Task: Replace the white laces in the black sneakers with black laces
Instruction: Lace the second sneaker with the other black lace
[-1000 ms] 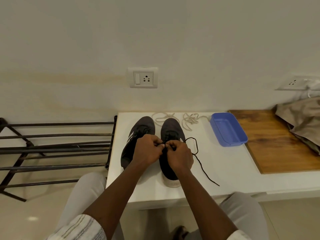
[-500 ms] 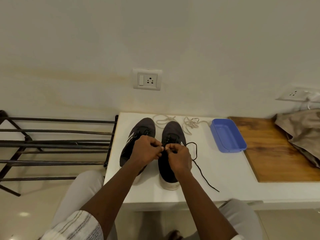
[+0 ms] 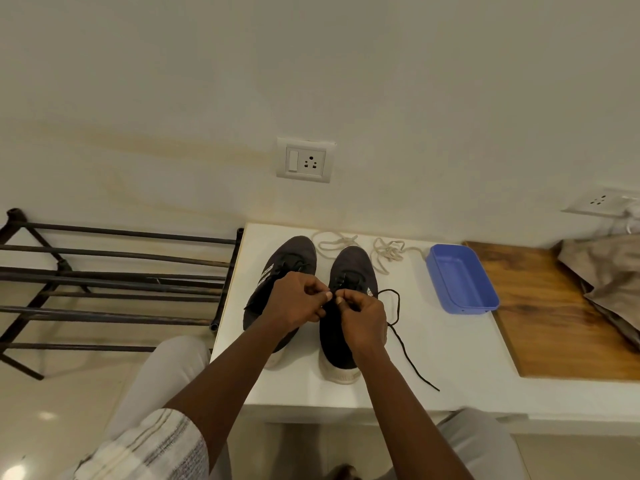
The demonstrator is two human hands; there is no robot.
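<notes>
Two black sneakers stand side by side on the white table, toes toward the wall. The left sneaker has white stripes and black laces in it. My left hand and my right hand meet over the right sneaker, fingers curled, each pinching the black lace at the eyelets. A loose end of that lace loops right of the shoe and trails toward the table's front edge. Two white laces lie in tangles behind the shoes by the wall.
A blue plastic tray sits right of the shoes. Beyond it lies a wooden board with a beige cloth on its far side. A black metal rack stands left of the table. My knees are under the table's front edge.
Both hands stay pinched together over the right sneaker with small finger shifts. The camera has tilted, so the scene sits slightly lower in view.
</notes>
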